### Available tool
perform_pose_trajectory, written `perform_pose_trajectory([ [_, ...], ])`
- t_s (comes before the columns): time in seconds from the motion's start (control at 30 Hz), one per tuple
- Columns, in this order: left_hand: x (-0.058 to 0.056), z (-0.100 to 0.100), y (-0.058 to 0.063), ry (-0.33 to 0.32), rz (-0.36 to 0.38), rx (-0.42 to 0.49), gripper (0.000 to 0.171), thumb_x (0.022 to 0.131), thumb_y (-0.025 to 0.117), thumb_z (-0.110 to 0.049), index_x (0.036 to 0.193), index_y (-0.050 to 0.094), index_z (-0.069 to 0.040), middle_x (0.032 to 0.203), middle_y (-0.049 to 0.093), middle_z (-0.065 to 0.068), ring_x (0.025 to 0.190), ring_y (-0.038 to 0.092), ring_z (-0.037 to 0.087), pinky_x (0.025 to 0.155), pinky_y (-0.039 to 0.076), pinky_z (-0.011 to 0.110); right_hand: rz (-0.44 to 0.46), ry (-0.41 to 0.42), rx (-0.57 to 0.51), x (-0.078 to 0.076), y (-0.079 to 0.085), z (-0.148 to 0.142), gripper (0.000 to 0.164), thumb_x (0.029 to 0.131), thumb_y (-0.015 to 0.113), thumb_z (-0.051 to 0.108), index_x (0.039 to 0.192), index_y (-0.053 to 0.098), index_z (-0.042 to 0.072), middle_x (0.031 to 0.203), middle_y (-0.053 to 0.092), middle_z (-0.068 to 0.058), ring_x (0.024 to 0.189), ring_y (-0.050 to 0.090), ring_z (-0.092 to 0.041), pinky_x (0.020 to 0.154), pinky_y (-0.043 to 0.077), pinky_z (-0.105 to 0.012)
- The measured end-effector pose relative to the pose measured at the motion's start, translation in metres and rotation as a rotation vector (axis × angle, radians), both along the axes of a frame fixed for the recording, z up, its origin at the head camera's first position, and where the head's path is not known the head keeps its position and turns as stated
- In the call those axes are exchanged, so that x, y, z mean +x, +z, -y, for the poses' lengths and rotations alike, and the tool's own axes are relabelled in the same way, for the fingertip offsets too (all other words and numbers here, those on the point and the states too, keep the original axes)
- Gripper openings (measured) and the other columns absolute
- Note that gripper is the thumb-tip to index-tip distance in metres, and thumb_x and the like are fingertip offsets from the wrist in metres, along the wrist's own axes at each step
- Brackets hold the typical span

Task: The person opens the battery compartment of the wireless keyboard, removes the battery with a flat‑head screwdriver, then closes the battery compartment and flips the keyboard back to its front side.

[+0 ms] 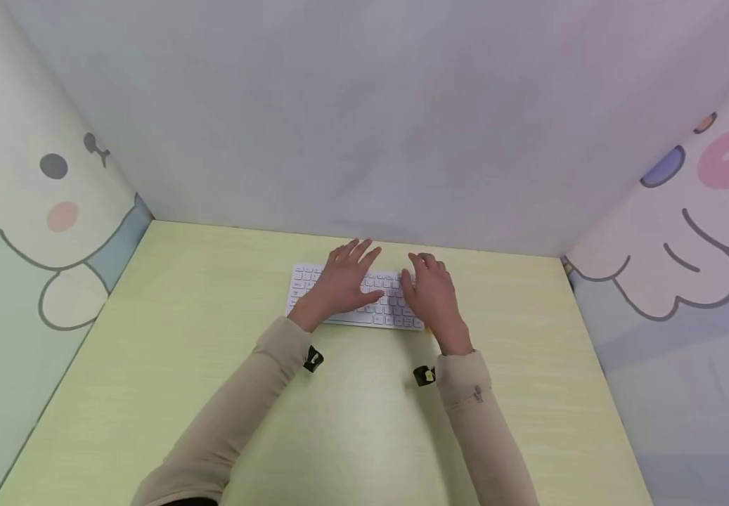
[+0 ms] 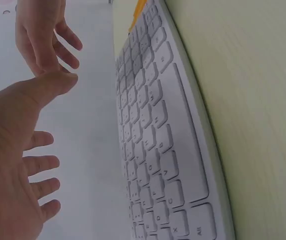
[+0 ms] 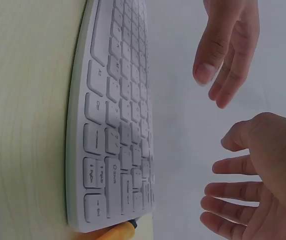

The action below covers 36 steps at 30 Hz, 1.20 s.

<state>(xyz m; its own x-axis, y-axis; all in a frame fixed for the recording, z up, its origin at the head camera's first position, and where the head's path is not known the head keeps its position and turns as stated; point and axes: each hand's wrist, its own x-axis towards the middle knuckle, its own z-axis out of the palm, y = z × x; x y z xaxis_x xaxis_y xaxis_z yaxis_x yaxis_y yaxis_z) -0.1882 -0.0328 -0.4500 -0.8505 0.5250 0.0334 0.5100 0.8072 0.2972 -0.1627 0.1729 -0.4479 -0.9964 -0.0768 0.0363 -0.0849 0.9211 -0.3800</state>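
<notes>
1. Currently my bare left hand [image 1: 342, 281] hangs over a slim white rectangular keyboard with white keys [image 1: 370, 318], near the centre of the head view; its fingers are straight and spread apart, the thumb pointing right across the keys.
2. My bare right hand [image 1: 434, 292] is over the keyboard's right end, just right of centre, its fingers loosely bent and its thumb set apart from them.
3. Both wrist views show my fingertips raised off the keys, so neither grip is closed on anything.
4. The keyboard lies flat on a pale yellow-green tabletop with faint grain [image 1: 351, 422], towards its far edge; it fills the right-centre of the left wrist view and the left-centre of the right wrist view.
5. At the bottom of the right wrist view, an orange object with a dark end [image 3: 118, 232] lies beside the keyboard's corner, partly cut off; I cannot tell what it is.
6. My beige fabric sleeves [image 1: 263, 369] come up from the lower part of the head view, a small black device [image 1: 313, 359] near each cuff.
</notes>
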Motion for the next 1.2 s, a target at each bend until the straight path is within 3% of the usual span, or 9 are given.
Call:
perform_pose_trajectory([
  [0.17,0.000,-0.013,-0.011,-0.086,0.050,0.001,0.091,0.091,0.068,-0.057,0.162,0.028,-0.014,0.170,0.026,0.008,0.160,0.022,0.031,0.132,0.022,0.051,0.000,-0.051,-0.053,0.009,-0.006,-0.013,0.043,0.104,0.054,0.027,0.139,0.058,0.002,0.136,0.059,-0.022,0.125,0.058,-0.039,0.101,0.055,-0.056],
  [0.47,0.004,-0.038,-0.024,-0.168,0.088,-0.024,0.107,0.082,0.076,-0.063,0.161,0.028,-0.008,0.169,0.029,0.009,0.158,0.028,0.026,0.133,0.020,0.046,0.078,-0.157,-0.085,0.018,-0.018,-0.032,0.037,0.100,0.057,0.020,0.126,0.063,-0.006,0.114,0.065,-0.024,0.098,0.064,-0.035,0.084,0.057,-0.049],
  [0.7,0.005,-0.051,-0.036,-0.168,0.090,-0.098,0.123,0.073,0.078,-0.072,0.162,0.024,-0.007,0.169,0.029,0.009,0.158,0.027,0.025,0.134,0.016,0.043,0.189,-0.225,-0.089,0.026,-0.024,-0.040,0.035,0.099,0.060,0.022,0.120,0.065,-0.006,0.107,0.068,-0.021,0.090,0.064,-0.031,0.076,0.057,-0.042],
  [0.97,0.007,-0.052,-0.043,-0.178,0.082,-0.117,0.134,0.065,0.081,-0.076,0.162,0.022,-0.005,0.168,0.030,0.012,0.157,0.028,0.028,0.135,0.015,0.045,0.223,-0.228,-0.119,0.027,-0.034,-0.040,0.027,0.098,0.063,0.020,0.112,0.069,-0.003,0.103,0.073,-0.019,0.079,0.064,-0.024,0.063,0.054,-0.029],
  [1.2,0.007,-0.051,-0.045,-0.167,0.083,-0.139,0.136,0.064,0.081,-0.076,0.162,0.021,-0.003,0.167,0.031,0.013,0.156,0.029,0.028,0.134,0.016,0.044,0.236,-0.251,-0.119,0.026,-0.033,-0.037,0.026,0.097,0.064,0.018,0.111,0.070,-0.002,0.105,0.073,-0.018,0.082,0.066,-0.025,0.066,0.057,-0.032],
])
